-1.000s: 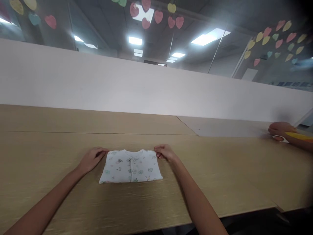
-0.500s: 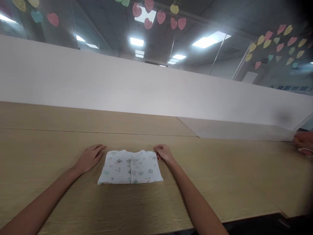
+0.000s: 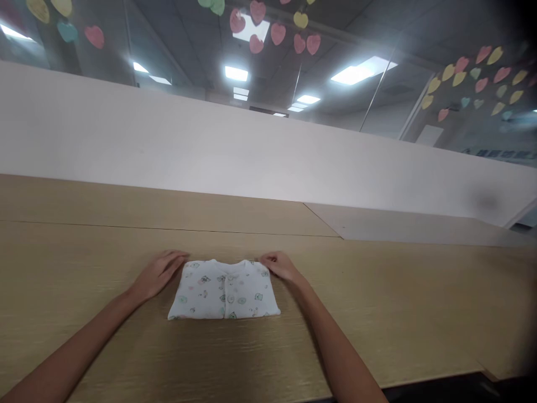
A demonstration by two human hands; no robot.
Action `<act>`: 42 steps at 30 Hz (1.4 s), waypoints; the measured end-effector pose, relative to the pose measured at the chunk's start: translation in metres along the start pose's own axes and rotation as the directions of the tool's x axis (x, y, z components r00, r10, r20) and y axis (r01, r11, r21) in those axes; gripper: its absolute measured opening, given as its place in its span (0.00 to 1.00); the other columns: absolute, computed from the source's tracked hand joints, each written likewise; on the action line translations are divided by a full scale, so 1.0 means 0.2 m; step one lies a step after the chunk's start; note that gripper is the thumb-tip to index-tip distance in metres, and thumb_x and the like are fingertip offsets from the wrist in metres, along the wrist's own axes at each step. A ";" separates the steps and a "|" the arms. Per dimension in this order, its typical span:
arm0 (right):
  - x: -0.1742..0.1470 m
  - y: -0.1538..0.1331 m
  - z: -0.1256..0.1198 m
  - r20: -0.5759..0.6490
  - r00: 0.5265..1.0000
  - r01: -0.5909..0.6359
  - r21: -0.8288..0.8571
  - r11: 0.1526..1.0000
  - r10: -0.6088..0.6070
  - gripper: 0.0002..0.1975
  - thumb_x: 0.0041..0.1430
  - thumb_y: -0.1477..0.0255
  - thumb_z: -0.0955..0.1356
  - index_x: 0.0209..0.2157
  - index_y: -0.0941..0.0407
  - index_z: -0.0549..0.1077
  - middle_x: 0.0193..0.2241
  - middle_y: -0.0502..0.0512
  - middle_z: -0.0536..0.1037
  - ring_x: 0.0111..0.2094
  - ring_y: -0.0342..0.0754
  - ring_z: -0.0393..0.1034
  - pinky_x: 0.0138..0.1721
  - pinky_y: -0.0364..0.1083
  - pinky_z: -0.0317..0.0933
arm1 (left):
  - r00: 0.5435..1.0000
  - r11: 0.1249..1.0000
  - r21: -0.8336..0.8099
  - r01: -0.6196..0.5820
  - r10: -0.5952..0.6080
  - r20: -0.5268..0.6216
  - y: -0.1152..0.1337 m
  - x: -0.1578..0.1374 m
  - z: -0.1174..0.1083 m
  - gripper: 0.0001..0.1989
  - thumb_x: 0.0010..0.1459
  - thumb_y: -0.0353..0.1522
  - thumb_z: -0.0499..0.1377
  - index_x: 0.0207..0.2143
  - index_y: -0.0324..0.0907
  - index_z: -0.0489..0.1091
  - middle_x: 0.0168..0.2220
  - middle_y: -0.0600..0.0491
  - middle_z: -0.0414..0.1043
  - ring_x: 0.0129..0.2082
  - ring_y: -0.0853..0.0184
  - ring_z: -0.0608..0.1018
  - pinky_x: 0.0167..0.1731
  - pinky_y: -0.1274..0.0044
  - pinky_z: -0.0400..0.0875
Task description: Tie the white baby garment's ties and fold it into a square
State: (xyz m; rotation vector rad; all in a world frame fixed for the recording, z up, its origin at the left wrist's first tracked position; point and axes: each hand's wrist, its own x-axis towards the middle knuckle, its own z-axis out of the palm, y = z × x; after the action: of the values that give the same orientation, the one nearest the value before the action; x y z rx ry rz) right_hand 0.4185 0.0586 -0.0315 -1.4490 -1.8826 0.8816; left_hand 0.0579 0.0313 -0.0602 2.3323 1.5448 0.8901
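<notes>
A folded white baby shirt (image 3: 247, 288) with small green and grey animal prints lies flat, its neckline towards the far side and a front placket down the middle. At its far left corner is my left hand (image 3: 157, 274), fingers stretched out, the tips touching the corner. My right hand (image 3: 282, 265) is at the far right corner with its fingers bent together on the fabric edge; the fingertips are partly hidden.
The garment rests on a wood-grain table (image 3: 398, 302). A low white partition (image 3: 235, 151) rises behind it, with glass above bearing heart-shaped paper notes (image 3: 277, 33). A grey panel (image 3: 390, 224) lies along the back right. A dark area shows past the table's near right edge.
My left hand has moved right to the shirt's corner, and my right hand slightly left along its far edge. Another person's blurred hand at the far right has left the view.
</notes>
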 end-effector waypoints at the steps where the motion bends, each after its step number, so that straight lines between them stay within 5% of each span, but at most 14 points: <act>1: -0.01 -0.01 0.00 0.003 1.000 0.029 -0.032 0.999 -0.029 0.14 0.48 0.63 0.67 0.22 0.60 0.72 0.19 0.51 0.70 0.21 0.40 0.61 0.21 0.39 0.51 | 1.000 1.000 -0.018 -0.010 0.010 0.020 0.02 0.00 0.00 0.23 0.60 0.44 0.42 0.45 0.45 0.70 0.46 0.51 0.72 0.47 0.62 0.71 0.49 0.70 0.63; 5: -0.03 -0.05 0.01 -0.032 0.999 0.035 -0.027 0.999 -0.036 0.11 0.43 0.65 0.70 0.22 0.61 0.73 0.21 0.52 0.72 0.24 0.42 0.62 0.24 0.40 0.53 | 0.999 0.996 -0.081 -0.024 0.027 0.035 0.08 0.00 0.00 0.20 0.57 0.46 0.48 0.36 0.45 0.73 0.41 0.51 0.74 0.42 0.62 0.73 0.47 0.71 0.66; 10: -0.07 -0.20 -0.07 -0.180 0.982 0.111 0.315 0.943 -0.055 0.12 0.44 0.64 0.70 0.23 0.59 0.72 0.31 0.57 0.75 0.33 0.46 0.67 0.35 0.42 0.59 | 0.974 0.962 -0.271 0.040 -0.098 -0.205 0.20 0.02 -0.08 0.18 0.54 0.47 0.52 0.32 0.42 0.71 0.37 0.51 0.74 0.40 0.63 0.73 0.42 0.73 0.68; 14: -0.18 -0.42 -0.24 -0.322 0.933 0.306 0.465 0.831 -0.163 0.12 0.44 0.63 0.71 0.23 0.57 0.70 0.32 0.55 0.75 0.34 0.46 0.68 0.37 0.44 0.61 | 0.904 0.894 -0.446 -0.036 -0.161 -0.395 0.40 0.05 -0.30 0.14 0.53 0.44 0.56 0.31 0.43 0.69 0.35 0.53 0.73 0.36 0.66 0.73 0.38 0.76 0.69; 18: -0.30 -0.69 -0.43 -0.433 0.851 0.465 0.358 0.809 -0.298 0.12 0.46 0.61 0.70 0.26 0.56 0.70 0.23 0.50 0.71 0.25 0.42 0.65 0.29 0.42 0.61 | 0.834 0.868 -0.435 -0.241 -0.044 -0.550 0.62 0.05 -0.61 0.12 0.52 0.41 0.58 0.30 0.41 0.68 0.31 0.54 0.71 0.31 0.70 0.71 0.30 0.80 0.67; 22: -0.30 -0.84 -0.52 -0.462 0.842 0.433 0.272 0.859 -0.279 0.13 0.49 0.60 0.69 0.29 0.56 0.70 0.21 0.48 0.68 0.22 0.40 0.63 0.22 0.39 0.57 | 0.795 0.927 -0.329 -0.180 -0.060 -0.604 0.70 0.08 -0.78 0.13 0.53 0.42 0.56 0.32 0.41 0.68 0.22 0.58 0.62 0.21 0.76 0.63 0.18 0.86 0.55; 24: -0.23 -0.81 -0.50 -0.414 0.888 0.324 0.258 0.910 -0.199 0.15 0.49 0.59 0.69 0.30 0.57 0.70 0.22 0.50 0.70 0.22 0.41 0.63 0.21 0.39 0.56 | 0.864 0.945 -0.322 -0.064 -0.109 -0.491 0.66 0.13 -0.76 0.16 0.53 0.44 0.55 0.33 0.41 0.69 0.21 0.59 0.60 0.19 0.77 0.61 0.17 0.85 0.52; 27: -0.09 -0.66 -0.40 -0.285 0.958 0.092 0.171 0.981 -0.040 0.15 0.49 0.60 0.69 0.29 0.59 0.71 0.24 0.54 0.73 0.24 0.42 0.65 0.22 0.39 0.56 | 0.966 0.958 -0.249 0.143 -0.190 -0.175 0.50 0.20 -0.60 0.19 0.52 0.48 0.53 0.34 0.42 0.70 0.18 0.59 0.62 0.18 0.74 0.63 0.17 0.83 0.54; 30: 0.01 -0.44 -0.29 -0.103 0.988 -0.106 0.059 0.993 0.112 0.14 0.46 0.62 0.71 0.24 0.61 0.72 0.23 0.55 0.74 0.24 0.43 0.65 0.23 0.39 0.55 | 0.977 0.973 -0.098 0.210 -0.213 -0.021 0.30 0.22 -0.36 0.21 0.51 0.49 0.52 0.33 0.42 0.70 0.21 0.57 0.66 0.21 0.70 0.68 0.20 0.81 0.58; 33: 0.03 -0.24 -0.26 0.129 0.977 -0.176 0.024 0.984 0.172 0.15 0.44 0.62 0.71 0.22 0.61 0.73 0.22 0.54 0.74 0.24 0.43 0.65 0.23 0.39 0.54 | 0.968 0.976 -0.024 0.216 -0.211 0.137 0.09 0.17 -0.20 0.24 0.50 0.51 0.51 0.40 0.44 0.70 0.23 0.55 0.69 0.24 0.66 0.71 0.23 0.79 0.62; 37: -0.01 -0.08 -0.36 0.286 0.926 -0.247 -0.028 0.969 0.245 0.13 0.39 0.63 0.73 0.23 0.60 0.76 0.24 0.54 0.75 0.24 0.42 0.64 0.21 0.39 0.53 | 0.935 0.976 -0.050 0.213 -0.189 0.299 -0.15 0.07 -0.22 0.21 0.50 0.51 0.53 0.35 0.45 0.72 0.33 0.53 0.73 0.31 0.65 0.74 0.29 0.79 0.65; 40: -0.03 -0.02 -0.46 0.274 0.920 -0.278 -0.049 0.959 0.281 0.12 0.35 0.66 0.74 0.23 0.59 0.76 0.22 0.54 0.74 0.23 0.43 0.64 0.22 0.39 0.53 | 0.892 0.975 -0.043 0.219 -0.182 0.413 -0.30 0.01 -0.33 0.19 0.50 0.49 0.55 0.26 0.45 0.72 0.24 0.58 0.71 0.25 0.69 0.72 0.24 0.82 0.63; 42: -0.03 0.01 -0.50 0.221 0.945 -0.235 -0.059 0.970 0.243 0.11 0.35 0.66 0.74 0.20 0.59 0.76 0.21 0.53 0.74 0.24 0.44 0.65 0.23 0.40 0.54 | 0.931 0.973 -0.052 0.226 -0.200 0.306 -0.38 -0.01 -0.38 0.18 0.48 0.49 0.57 0.23 0.44 0.72 0.20 0.59 0.70 0.21 0.71 0.71 0.21 0.83 0.63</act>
State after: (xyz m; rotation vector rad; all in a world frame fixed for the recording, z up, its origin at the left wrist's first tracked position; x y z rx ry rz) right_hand 0.4996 0.0672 0.0269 -1.6832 -1.9150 1.1804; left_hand -0.0453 0.0505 -0.0362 2.0723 1.5574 0.5129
